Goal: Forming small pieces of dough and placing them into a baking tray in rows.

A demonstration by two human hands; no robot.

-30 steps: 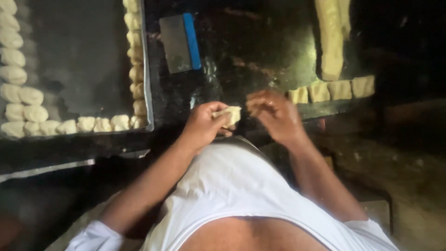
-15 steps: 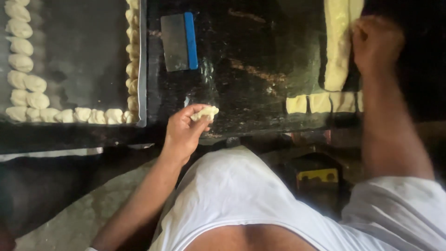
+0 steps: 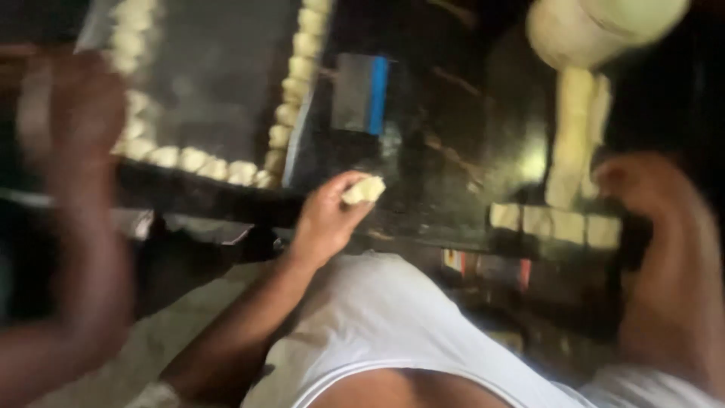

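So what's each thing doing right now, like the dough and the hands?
Left hand: closed on a small dough piece.
Right hand: blurred, by the cut dough squares; grip unclear.
Dough strip: lying uncut.
Tray: dough pieces line its edges.
Scraper: lying flat, untouched.

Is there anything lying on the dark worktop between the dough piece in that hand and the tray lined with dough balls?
Nothing visible. The left hand holds the pale dough piece in its fingers, and only bare dark worktop separates it from the metal tray.
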